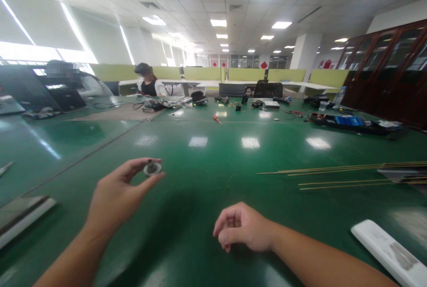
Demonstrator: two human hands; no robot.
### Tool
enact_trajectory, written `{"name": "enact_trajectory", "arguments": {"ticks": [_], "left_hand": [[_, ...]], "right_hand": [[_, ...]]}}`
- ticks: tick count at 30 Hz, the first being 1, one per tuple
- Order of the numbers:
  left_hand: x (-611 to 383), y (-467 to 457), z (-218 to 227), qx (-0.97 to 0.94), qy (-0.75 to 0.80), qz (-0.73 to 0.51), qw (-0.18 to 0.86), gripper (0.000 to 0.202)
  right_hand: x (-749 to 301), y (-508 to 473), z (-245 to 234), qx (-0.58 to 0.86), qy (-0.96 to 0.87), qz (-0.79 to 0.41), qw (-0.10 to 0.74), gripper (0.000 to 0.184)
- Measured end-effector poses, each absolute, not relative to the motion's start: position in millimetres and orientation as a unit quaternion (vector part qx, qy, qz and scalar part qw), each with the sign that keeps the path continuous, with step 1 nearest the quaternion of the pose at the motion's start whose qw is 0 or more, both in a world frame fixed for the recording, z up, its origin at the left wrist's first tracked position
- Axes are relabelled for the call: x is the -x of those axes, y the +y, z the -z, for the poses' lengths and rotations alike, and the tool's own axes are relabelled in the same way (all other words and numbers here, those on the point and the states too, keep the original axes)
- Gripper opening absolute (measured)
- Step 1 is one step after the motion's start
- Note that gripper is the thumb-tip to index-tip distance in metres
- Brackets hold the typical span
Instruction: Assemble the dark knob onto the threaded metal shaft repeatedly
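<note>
My left hand (116, 196) is raised over the green table (207, 171), pinching a small round grey part (152, 168) between thumb and forefinger. My right hand (242, 227) rests low near the table's front, its fingers curled loosely inward; I cannot make out anything inside them. The two hands are apart, the round part ahead and to the left of the right hand.
Thin brass rods (350, 171) lie at the right, a white flat bar (387, 249) at the near right, grey strips (23, 216) at the left. A red screwdriver (217, 119), cables and tools (353, 122) lie farther back. Two people (148, 81) sit at the far side.
</note>
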State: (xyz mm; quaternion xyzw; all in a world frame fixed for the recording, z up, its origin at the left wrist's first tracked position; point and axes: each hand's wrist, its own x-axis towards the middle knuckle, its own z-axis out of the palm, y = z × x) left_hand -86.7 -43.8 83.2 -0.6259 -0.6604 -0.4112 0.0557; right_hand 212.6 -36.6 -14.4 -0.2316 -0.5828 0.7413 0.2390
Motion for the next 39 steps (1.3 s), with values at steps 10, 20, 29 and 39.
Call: {"name": "enact_trajectory", "arguments": {"ticks": [10, 20, 29, 39], "left_hand": [[4.0, -23.9, -16.1, 0.869, -0.397, 0.297, -0.006, 0.028], [4.4, -46.3, -14.8, 0.844, -0.423, 0.32, -0.073, 0.025], [-3.2, -48.5, -17.5, 0.863, -0.372, 0.329, -0.09, 0.015], [-4.5, -50.7, -19.6, 0.863, -0.362, 0.339, -0.094, 0.016]], "right_hand": [[-216.8, -32.4, 12.9, 0.431, -0.69, -0.396, 0.425, 0.041], [-217.0, -38.9, 10.3, 0.424, -0.734, -0.35, 0.399, 0.047], [-216.7, -42.7, -1.0, 0.391, -0.755, -0.345, 0.397, 0.028], [-218.7, -44.3, -2.4, 0.38, -0.769, -0.347, 0.378, 0.017]]}}
